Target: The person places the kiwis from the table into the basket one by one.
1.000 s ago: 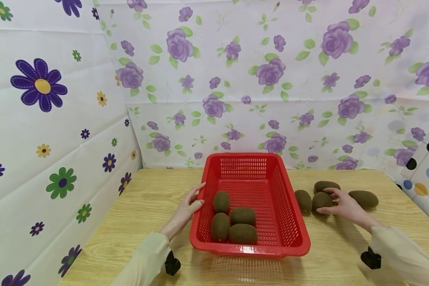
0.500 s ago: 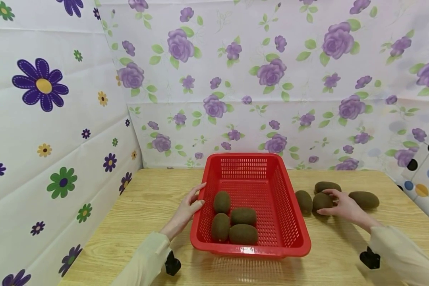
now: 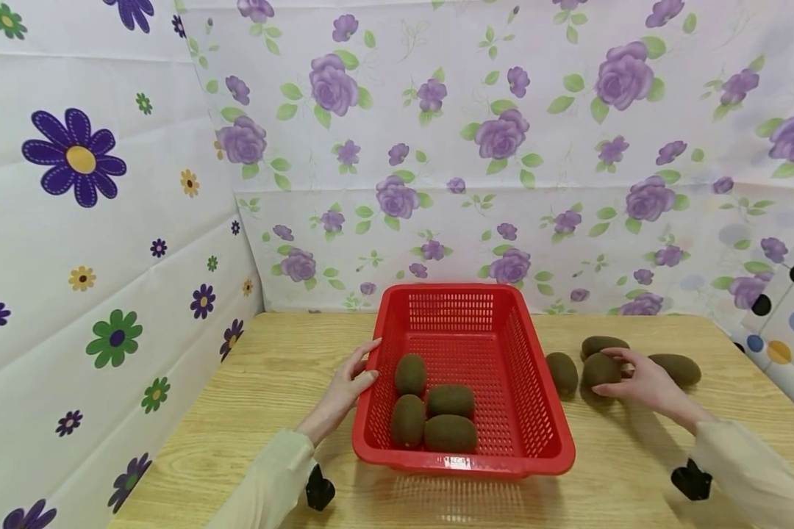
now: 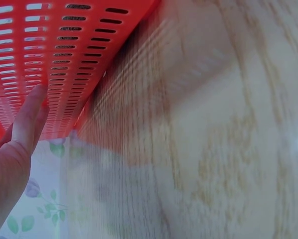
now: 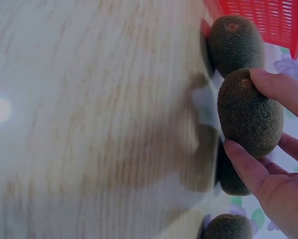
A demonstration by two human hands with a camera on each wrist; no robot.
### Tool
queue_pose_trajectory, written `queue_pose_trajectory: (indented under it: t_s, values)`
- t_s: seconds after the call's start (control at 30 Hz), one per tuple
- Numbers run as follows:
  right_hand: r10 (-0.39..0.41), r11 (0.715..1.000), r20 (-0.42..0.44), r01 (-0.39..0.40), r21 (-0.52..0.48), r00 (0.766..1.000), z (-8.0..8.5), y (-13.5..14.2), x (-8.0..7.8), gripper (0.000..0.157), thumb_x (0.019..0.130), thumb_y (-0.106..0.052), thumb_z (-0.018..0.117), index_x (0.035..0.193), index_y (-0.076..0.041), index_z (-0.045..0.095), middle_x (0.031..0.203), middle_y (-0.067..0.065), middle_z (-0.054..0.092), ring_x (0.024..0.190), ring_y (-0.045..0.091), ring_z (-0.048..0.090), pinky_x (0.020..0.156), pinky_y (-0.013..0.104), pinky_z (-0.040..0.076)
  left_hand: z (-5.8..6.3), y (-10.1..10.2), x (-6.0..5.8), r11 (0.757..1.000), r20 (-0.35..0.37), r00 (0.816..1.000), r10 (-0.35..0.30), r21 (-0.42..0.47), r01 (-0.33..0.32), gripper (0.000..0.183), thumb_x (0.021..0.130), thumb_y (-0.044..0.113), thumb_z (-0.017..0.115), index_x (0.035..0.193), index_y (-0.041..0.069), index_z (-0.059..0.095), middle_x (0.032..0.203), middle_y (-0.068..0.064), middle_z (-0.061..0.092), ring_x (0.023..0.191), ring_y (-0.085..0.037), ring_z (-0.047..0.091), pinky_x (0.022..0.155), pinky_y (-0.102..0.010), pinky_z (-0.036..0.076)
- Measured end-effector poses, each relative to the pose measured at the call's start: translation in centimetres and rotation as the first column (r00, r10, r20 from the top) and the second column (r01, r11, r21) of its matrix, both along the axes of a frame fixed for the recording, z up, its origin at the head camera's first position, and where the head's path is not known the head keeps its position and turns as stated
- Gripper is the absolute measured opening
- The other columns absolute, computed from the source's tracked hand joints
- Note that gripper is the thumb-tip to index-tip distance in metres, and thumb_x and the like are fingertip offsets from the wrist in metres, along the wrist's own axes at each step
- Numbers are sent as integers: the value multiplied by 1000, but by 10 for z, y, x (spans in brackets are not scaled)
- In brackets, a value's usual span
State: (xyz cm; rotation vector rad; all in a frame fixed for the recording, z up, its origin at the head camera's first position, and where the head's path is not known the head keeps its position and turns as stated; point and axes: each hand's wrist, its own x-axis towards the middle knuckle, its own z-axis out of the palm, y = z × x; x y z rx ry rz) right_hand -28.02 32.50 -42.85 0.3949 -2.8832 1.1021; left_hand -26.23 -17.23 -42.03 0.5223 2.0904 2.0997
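Note:
My right hand (image 3: 648,382) pinches a brown fuzzy kiwi (image 3: 601,369) between thumb and fingers, right of the basket. In the right wrist view, this kiwi (image 5: 251,113) is raised above the table, its shadow apart from it. Beside it lie three more kiwis: one near the basket (image 3: 561,373), one behind (image 3: 605,344) and one to the right, partly behind the hand (image 3: 678,369). My left hand (image 3: 340,389) rests against the left side of the red plastic basket (image 3: 463,461), fingers fairly straight along its slotted wall (image 4: 54,59). Several kiwis (image 3: 450,433) lie in the basket's front left part.
The light wood table (image 3: 291,345) meets a flowered cloth backdrop (image 3: 437,147) at the back. Another flowered cloth (image 3: 139,242) runs along the left side. A dotted cloth (image 3: 790,323) hangs at the right edge.
My right hand has raised the kiwi slightly and shifted a little to the right with it. The left hand and the basket stay in place.

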Motion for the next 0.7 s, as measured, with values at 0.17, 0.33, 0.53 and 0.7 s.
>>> queue_pose_trajectory:
  t_s: [0.17,0.33,0.53,0.7]
  values:
    - [-1,1000,3,1,-28,1000,7,1,3,78,75,-34,73,130,8,36,122,32,38,106,53,39,78,54,42,-5,0,-1,1000,-19,1000,15,-9,-15,52,93,7,48,141,12,29,120,-28,41,98,-39,53,68,-43,51]
    - [2,998,-14,-3,-58,1000,10,3,5,78,77,-32,72,132,8,34,124,33,37,105,52,41,77,51,44,-4,0,-1,1000,-1,1000,10,-5,-10,51,94,7,47,141,15,31,120,-27,42,98,-39,52,69,-43,50]
    - [11,995,1,-11,-104,1000,18,4,6,79,80,-30,70,135,8,29,130,33,31,107,52,38,74,48,47,3,0,1,1000,35,999,-20,15,20,52,94,3,44,142,12,27,124,-31,38,104,-46,47,70,-44,50]
    - [15,990,11,-13,-144,1000,31,0,4,78,81,-29,68,138,5,25,132,33,27,110,53,35,76,51,45,1,-1,1,999,28,999,-26,22,25,52,95,3,43,143,11,25,125,-32,36,104,-47,46,70,-45,49]
